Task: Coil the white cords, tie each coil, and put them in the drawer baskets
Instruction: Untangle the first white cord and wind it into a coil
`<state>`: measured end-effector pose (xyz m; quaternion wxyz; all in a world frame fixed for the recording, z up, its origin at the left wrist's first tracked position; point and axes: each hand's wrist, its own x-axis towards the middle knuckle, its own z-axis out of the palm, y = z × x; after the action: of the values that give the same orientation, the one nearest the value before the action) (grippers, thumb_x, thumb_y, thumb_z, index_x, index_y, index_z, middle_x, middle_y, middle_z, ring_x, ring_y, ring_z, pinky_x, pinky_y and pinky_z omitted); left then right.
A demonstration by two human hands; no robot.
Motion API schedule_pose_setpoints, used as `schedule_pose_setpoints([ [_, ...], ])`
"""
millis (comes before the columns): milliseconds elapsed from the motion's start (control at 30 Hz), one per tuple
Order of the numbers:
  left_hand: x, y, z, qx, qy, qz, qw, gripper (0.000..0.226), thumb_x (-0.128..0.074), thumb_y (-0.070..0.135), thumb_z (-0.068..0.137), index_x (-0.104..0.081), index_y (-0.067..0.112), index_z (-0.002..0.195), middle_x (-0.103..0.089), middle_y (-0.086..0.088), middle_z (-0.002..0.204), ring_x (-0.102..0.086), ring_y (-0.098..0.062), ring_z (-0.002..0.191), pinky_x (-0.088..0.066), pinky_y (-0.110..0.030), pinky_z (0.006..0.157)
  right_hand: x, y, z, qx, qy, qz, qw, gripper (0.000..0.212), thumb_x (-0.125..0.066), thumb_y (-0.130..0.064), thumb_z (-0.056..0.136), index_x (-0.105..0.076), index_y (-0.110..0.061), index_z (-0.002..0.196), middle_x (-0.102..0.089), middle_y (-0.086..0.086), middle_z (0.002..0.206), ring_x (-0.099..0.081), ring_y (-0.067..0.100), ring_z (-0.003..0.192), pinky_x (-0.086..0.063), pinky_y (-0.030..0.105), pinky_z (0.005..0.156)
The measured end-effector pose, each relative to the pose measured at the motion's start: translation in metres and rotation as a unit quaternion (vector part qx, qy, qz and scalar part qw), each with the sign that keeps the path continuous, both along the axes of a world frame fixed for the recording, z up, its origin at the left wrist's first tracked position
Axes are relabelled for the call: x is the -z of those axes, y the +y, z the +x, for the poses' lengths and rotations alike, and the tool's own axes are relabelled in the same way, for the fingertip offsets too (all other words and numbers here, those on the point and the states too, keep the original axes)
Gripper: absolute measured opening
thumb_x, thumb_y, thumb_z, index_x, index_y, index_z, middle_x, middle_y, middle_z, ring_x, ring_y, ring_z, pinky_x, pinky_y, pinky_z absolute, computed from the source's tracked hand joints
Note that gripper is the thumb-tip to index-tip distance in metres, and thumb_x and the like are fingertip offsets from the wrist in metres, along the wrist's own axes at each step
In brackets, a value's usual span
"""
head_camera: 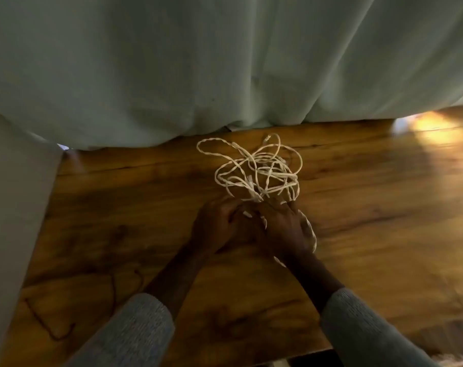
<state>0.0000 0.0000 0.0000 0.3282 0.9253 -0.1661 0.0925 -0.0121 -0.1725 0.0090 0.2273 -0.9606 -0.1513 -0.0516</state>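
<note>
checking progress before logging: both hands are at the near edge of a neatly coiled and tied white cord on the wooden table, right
Not quite. The head view shows the white cord lying in a loose tangle, neither coiled nor tied. The rest holds: the left hand and right hand are at its near edge on the wooden table.

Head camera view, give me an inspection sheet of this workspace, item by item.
Surface: wooden table, bare and glossy, with a light glare at the far right.
Job's things: white cords in a loose tangle, not yet coiled; no drawer baskets in view.
Clutter: nothing seen.
Hands: left hand and right hand are pressed together at the near edge of the tangle; fingers are closed on strands, and one strand runs across the back of the right hand.
Cables: only the white cords.
Surroundings: pale green curtain hangs behind the table; grey sleeves.
</note>
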Motion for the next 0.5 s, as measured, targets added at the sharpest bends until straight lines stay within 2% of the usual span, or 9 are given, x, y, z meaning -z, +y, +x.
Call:
schedule_pose_setpoints([
  [67, 0.016, -0.002, 0.006, -0.016, -0.002, -0.021, 1.000, 0.021, -0.059, 0.023, 0.094, -0.071, 0.013, 0.107, -0.068, -0.005, 0.103, -0.064, -0.023, 0.091, -0.053, -0.036, 0.075, 0.018, -0.006, 0.002, 0.008, -0.002, 0.012, 1.000, 0.040, -0.044, -0.039, 0.095, -0.071, -0.017, 0.116, -0.073, 0.003, 0.112, -0.068, 0.027, 0.099, -0.046, 0.041, 0.089],
  [167, 0.042, -0.004, 0.012, -0.037, -0.006, -0.027, 0.999, 0.021, -0.060, 0.022, 0.092, -0.071, 0.013, 0.107, -0.064, -0.003, 0.109, -0.060, -0.019, 0.095, -0.053, -0.038, 0.076, 0.044, -0.010, 0.005, -0.022, 0.021, 0.038, 0.999, 0.035, -0.049, -0.032, 0.096, -0.069, -0.015, 0.118, -0.071, 0.004, 0.114, -0.065, 0.023, 0.103, -0.051, 0.040, 0.089],
  [267, 0.051, -0.003, 0.009, -0.026, -0.030, -0.011, 0.999, 0.026, -0.061, 0.025, 0.089, -0.071, 0.016, 0.112, -0.062, -0.002, 0.114, -0.060, -0.018, 0.098, -0.053, -0.036, 0.077, 0.053, -0.011, 0.006, -0.032, -0.022, 0.053, 0.998, 0.020, -0.058, -0.022, 0.094, -0.067, -0.017, 0.111, -0.068, 0.003, 0.106, -0.062, 0.021, 0.097, -0.048, 0.035, 0.086],
  [400, 0.054, -0.004, 0.010, -0.014, -0.035, 0.018, 0.999, 0.024, -0.065, 0.025, 0.092, -0.071, 0.020, 0.114, -0.061, -0.002, 0.117, -0.058, -0.017, 0.104, -0.050, -0.032, 0.082, 0.054, -0.009, 0.002, -0.038, -0.049, 0.059, 0.996, 0.025, -0.061, -0.018, 0.094, -0.065, -0.020, 0.119, -0.068, 0.000, 0.109, -0.061, 0.013, 0.097, -0.049, 0.031, 0.087],
  [500, 0.057, -0.004, 0.008, -0.013, -0.048, 0.028, 0.998, 0.025, -0.062, 0.030, 0.094, -0.070, 0.027, 0.117, -0.058, 0.003, 0.118, -0.057, -0.013, 0.103, -0.044, -0.026, 0.079, 0.055, -0.009, 0.002, -0.046, -0.066, 0.075, 0.994, 0.022, -0.065, -0.014, 0.090, -0.066, -0.021, 0.111, -0.065, -0.007, 0.097, -0.056, 0.005, 0.084, -0.048, 0.026, 0.076],
])
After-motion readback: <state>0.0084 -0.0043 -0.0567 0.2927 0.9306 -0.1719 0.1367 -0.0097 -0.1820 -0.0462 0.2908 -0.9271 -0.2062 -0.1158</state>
